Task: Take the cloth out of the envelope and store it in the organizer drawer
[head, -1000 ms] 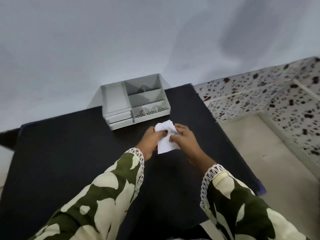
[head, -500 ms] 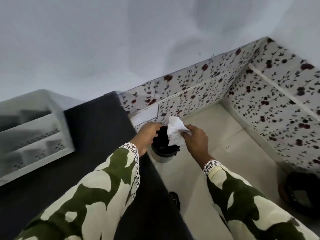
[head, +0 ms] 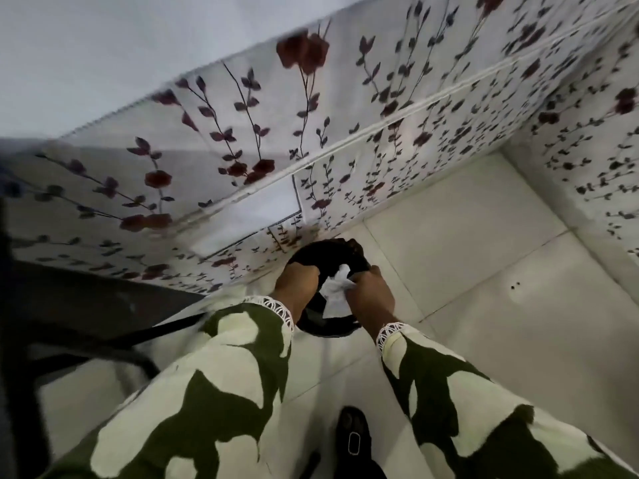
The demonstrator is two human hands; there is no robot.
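Observation:
A crumpled white paper piece (head: 334, 292), apparently the envelope, is over the mouth of a round bin with a black liner (head: 328, 329) standing on the floor. My right hand (head: 370, 296) is pinched on the paper's right side. My left hand (head: 295, 283) is curled over the bin's left rim. The organizer and the cloth are out of view.
A white surface with a red and dark flower print (head: 242, 133) rises just behind the bin and wraps round to the right. The black table's edge (head: 86, 305) lies at the left. Pale floor tiles (head: 466, 271) spread to the right. A dark shoe (head: 352, 440) is below.
The view has swung from the table and organizer down to the floor. Both hands went down to the bin, and the white paper has dropped from above the bin into its mouth.

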